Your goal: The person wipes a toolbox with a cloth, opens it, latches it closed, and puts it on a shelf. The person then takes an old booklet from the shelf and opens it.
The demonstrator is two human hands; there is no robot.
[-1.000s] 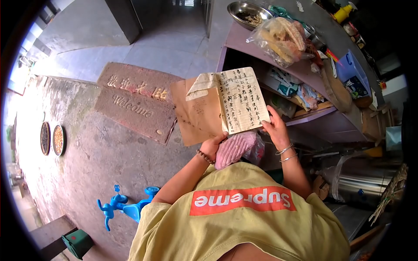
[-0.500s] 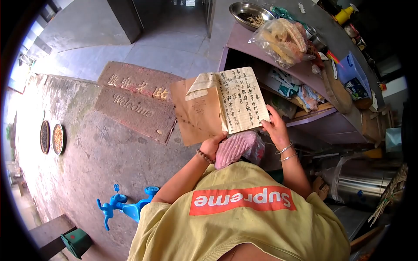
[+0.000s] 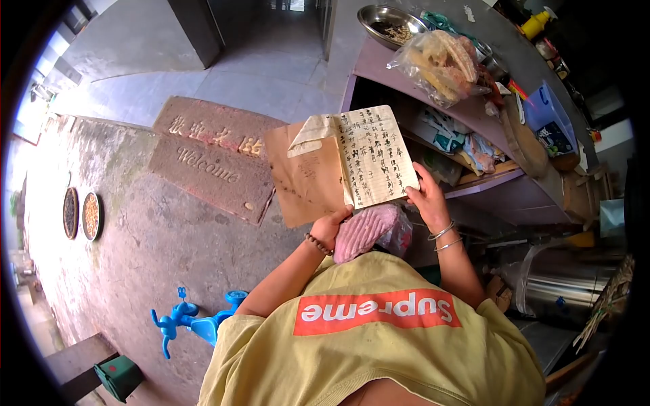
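Observation:
An open notebook [image 3: 379, 155] with a brown cover and a page of handwritten black characters is held up in front of me. My left hand [image 3: 330, 227], with a beaded bracelet at the wrist, grips its lower edge near the spine, thumb on top. At the lower right corner my right hand [image 3: 428, 194] pinches the page edge, two bangles on that wrist. The fingers beneath the book are hidden. Just below the notebook lies a pink ribbed cloth item [image 3: 367, 233], close to my left hand. The left inside of the cover shows a torn, folded paper flap.
A welcome mat [image 3: 210, 159] lies on the concrete floor. To the right stands a purple cabinet [image 3: 508, 196], with a metal bowl [image 3: 379, 21] and a plastic bag [image 3: 440, 64] on top. A blue ride-on toy [image 3: 203, 325] and two round trays [image 3: 91, 216] are at left.

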